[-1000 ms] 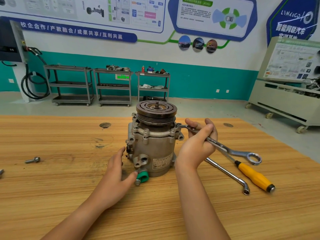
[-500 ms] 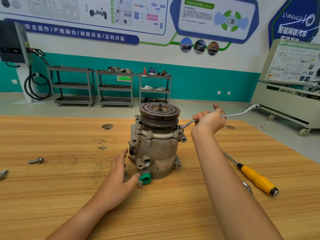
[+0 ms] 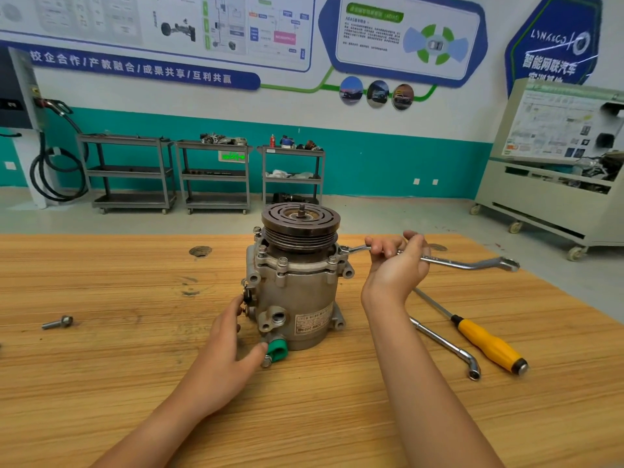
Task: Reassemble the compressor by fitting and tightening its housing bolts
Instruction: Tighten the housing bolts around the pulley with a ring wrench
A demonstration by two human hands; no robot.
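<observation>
Wooden table (image 3: pixel 101 366), compressor (image 3: pixel 297 292) upright at centre | left hand (image 3: pixel 226 352) with fingers straight, braces its lower left side | right hand (image 3: pixel 395 265) curls round wrench (image 3: pixel 466 263), ring end seemingly on upper-right housing bolt (image 3: pixel 343 248)

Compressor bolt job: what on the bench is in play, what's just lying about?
In play:
grey metal compressor with grooved pulley, touched by left hand
chrome ring spanner, gripped by right hand

Lying about:
yellow-handled screwdriver
chrome L-shaped socket wrench
loose steel bolt, far left
</observation>
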